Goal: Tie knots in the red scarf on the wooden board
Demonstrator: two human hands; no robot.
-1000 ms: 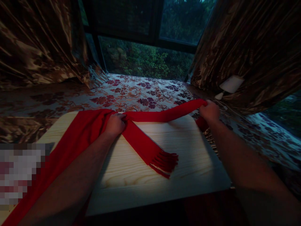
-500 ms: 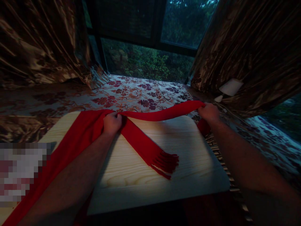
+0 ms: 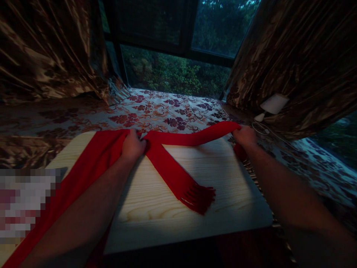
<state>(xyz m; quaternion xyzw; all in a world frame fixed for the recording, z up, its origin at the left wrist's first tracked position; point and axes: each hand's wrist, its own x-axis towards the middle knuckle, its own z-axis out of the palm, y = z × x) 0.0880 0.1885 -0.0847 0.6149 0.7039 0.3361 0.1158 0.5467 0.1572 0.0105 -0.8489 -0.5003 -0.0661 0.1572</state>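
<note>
A long red scarf [image 3: 170,169] lies across a pale wooden board [image 3: 195,212]. One fringed end slants down over the middle of the board, while another wide stretch runs along its left side beneath my left forearm. My left hand [image 3: 133,146] is closed at the scarf by the bend near the far edge; its fingertips are partly hidden. My right hand [image 3: 245,136] grips the strip beyond the board's far right corner. Between my hands the strip bows slightly, and a darker red bit of cloth hangs below the right hand.
Floral fabric [image 3: 173,108] covers the window ledge behind the board. A small white lamp [image 3: 275,104] with a cord stands at the right. Brown curtains [image 3: 50,48] flank the window. A blurred-out patch [image 3: 22,204] covers something at lower left.
My right hand has shifted slightly left and down, so the strip sags wider. At the bend the scarf has spread beside my left hand's thumb, and the fringed end has slid a little right.
</note>
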